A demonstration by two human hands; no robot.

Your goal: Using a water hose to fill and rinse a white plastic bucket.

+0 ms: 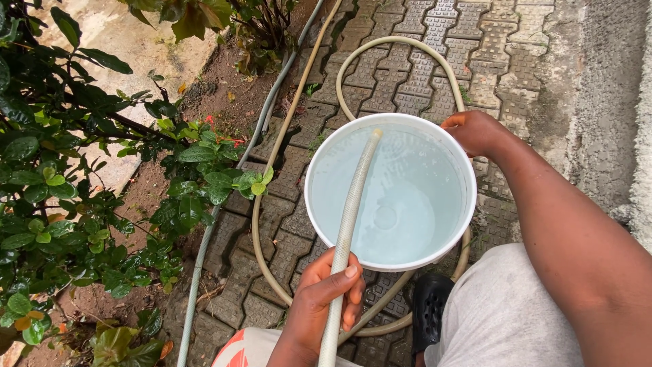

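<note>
One white bucket [435, 261] of water is gripped at its rim by the right hand [475, 132]. One hose [350, 211] is clasped in the closed left hand [326, 299], its end held over the water.

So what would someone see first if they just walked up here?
The white bucket in the middle of the paving, holding clear water. The left hand grips a hose whose end reaches over the bucket, while the right hand holds the far rim. On the left, green bushes grow from bare soil.
</note>
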